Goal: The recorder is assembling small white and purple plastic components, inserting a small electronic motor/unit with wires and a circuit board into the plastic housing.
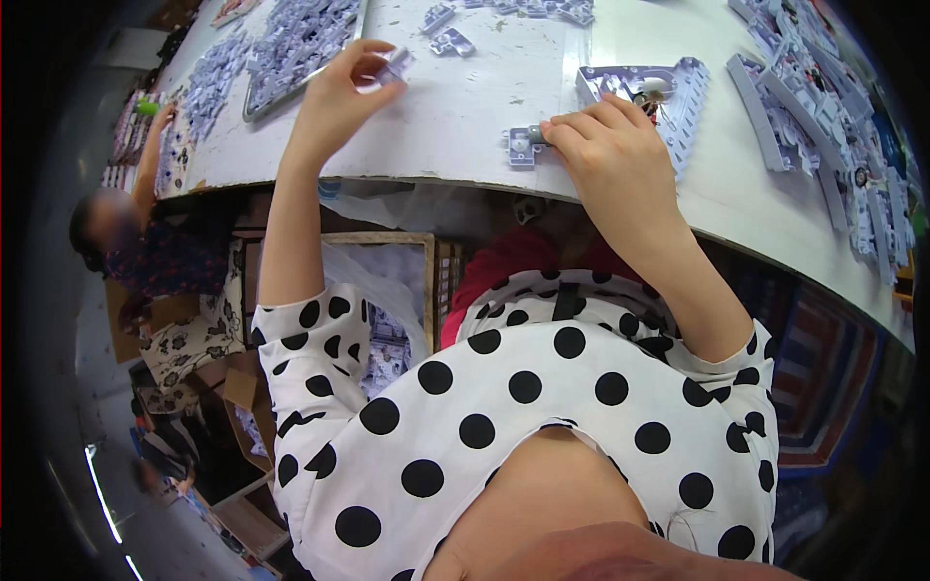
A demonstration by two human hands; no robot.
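My left hand is at the table's left side, thumb and fingers closed around a small pale lavender plastic part. Nearer the table's front edge, my right hand pinches a short grey cylindrical piece. That piece meets a small square lavender plastic part lying on the table; whether the two are joined I cannot tell. Just beyond my right hand lies a larger lavender plastic housing with a toothed edge and thin wires inside, partly hidden by my fingers.
A metal-rimmed tray heaped with lavender parts stands at the far left. Loose parts lie near it. Long plastic pieces pile up at right. Below the table is a crate with a plastic bag. Another person sits at left.
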